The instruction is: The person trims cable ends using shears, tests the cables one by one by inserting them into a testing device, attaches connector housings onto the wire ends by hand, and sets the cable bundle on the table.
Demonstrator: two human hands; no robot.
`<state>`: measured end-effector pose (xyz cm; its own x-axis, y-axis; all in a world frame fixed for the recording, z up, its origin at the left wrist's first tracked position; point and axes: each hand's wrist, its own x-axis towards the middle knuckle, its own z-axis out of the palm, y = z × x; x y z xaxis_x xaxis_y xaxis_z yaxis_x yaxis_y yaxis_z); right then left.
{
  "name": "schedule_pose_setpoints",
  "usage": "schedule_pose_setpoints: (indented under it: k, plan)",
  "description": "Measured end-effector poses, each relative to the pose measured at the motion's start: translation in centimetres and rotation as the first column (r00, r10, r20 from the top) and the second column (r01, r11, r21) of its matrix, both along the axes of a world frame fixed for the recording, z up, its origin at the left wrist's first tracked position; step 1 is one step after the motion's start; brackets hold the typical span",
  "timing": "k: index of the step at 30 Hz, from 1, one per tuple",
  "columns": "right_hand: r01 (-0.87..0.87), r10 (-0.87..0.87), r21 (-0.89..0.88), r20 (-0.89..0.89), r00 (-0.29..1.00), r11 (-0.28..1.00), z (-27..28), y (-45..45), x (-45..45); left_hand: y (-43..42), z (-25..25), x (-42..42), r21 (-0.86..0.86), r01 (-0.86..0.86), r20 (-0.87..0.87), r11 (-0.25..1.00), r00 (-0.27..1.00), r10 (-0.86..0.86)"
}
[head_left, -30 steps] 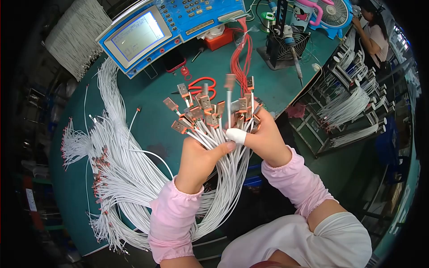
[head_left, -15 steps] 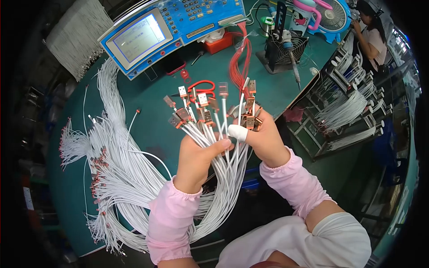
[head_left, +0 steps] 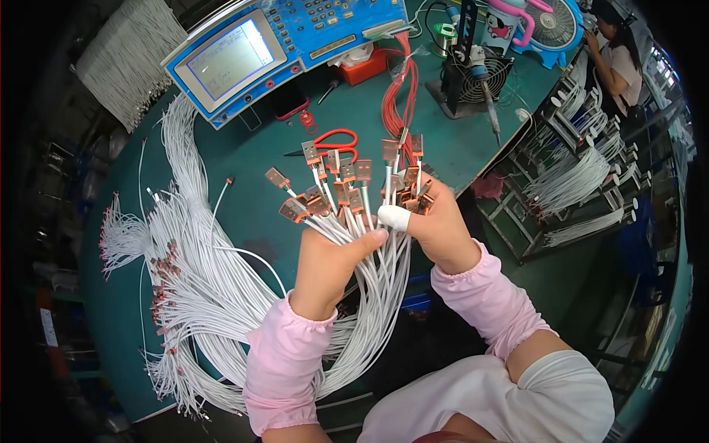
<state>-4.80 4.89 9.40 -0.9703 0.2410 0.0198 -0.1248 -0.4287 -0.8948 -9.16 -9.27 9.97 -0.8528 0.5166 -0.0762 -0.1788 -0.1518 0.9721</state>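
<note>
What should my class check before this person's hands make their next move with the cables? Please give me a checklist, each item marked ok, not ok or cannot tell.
1. Left hand gripping white cables: ok, closed around them below the connectors.
2. White wrap on the right hand in place: ok, it covers the thumb.
3. USB plugs lined up evenly: not ok, they fan out at different angles and heights.
4. Red-handled scissors out of both hands: ok, lying beyond the plugs.
5. Soldering iron cold: cannot tell.
6. Tester screen reading: cannot tell, text too small.
</note>
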Motion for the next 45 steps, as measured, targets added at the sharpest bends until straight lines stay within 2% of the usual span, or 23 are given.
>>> schedule_pose_setpoints:
  k: [14, 17, 19, 22, 26, 28, 32, 35, 37, 41, 43, 44, 45]
  plan:
    - [0.003, -0.004, -0.017, -0.040, 0.999, 1.000, 0.0, -0.2, 0.1, -0.1, 0.1, 0.0, -0.103, -0.007, -0.058, 0.995, 0.998, 0.001]
    - [0.028, -0.026, 0.023, -0.078, 0.997, 0.999, 0.0, -0.2, 0.2, -0.1, -0.2, 0.0, -0.090, 0.013, -0.055, 0.996, 0.998, -0.018]
    - [-0.012, 0.012, -0.013, -0.020, 1.000, 1.000, 0.3, 0.0, 0.3, 0.0, 0.0, 0.0, -0.020, 0.005, 0.061, 1.000, 0.998, -0.004]
    - [0.031, -0.031, 0.014, -0.043, 0.999, 0.999, -0.1, -0.1, 0.1, 0.3, 0.2, 0.1, 0.019, -0.047, 0.090, 0.999, 0.995, 0.045]
    - [0.038, -0.038, 0.000, -0.060, 0.997, 0.999, -0.4, -0.2, 0.0, 0.1, -0.2, 0.0, 0.012, -0.075, 0.036, 0.997, 0.997, 0.074]
    - [0.041, -0.041, 0.011, -0.041, 0.998, 0.999, -0.4, -0.1, 0.1, -0.2, 0.0, -0.3, -0.123, -0.005, 0.007, 0.992, 1.000, 0.006]
    - [0.016, -0.016, -0.004, -0.038, 0.999, 1.000, 0.5, -0.1, 0.2, -0.2, 0.1, -0.1, -0.126, -0.009, 0.012, 0.992, 1.000, 0.011]
    - [0.022, -0.021, 0.038, -0.036, 0.999, 0.999, 0.9, -0.2, 0.4, -0.1, 0.1, 0.1, -0.110, -0.016, -0.058, 0.994, 0.998, 0.009]
    - [0.010, -0.010, -0.001, 0.014, 1.000, 1.000, 1.0, -0.1, 0.6, -0.2, 0.3, 0.0, -0.146, 0.020, -0.022, 0.989, 0.999, -0.024]
    - [0.044, -0.044, 0.025, -0.009, 0.999, 0.999, -0.1, 0.2, 0.4, -0.6, 0.1, -0.7, -0.133, 0.082, -0.046, 0.988, 0.995, -0.089]
    - [0.061, -0.061, 0.040, -0.009, 0.998, 0.997, -0.3, 0.4, 0.4, -0.9, 0.1, -0.8, -0.221, 0.116, -0.054, 0.968, 0.990, -0.131]
    - [0.063, -0.063, 0.043, -0.009, 0.998, 0.997, -0.2, 0.4, 0.5, -0.9, 0.4, -0.8, -0.193, 0.170, 0.055, 0.966, 0.985, -0.163]
    - [0.039, -0.039, -0.024, 0.012, 0.999, 0.999, 0.0, 0.4, 0.6, -0.8, 0.5, -0.7, -0.192, 0.172, 0.054, 0.966, 0.985, -0.164]
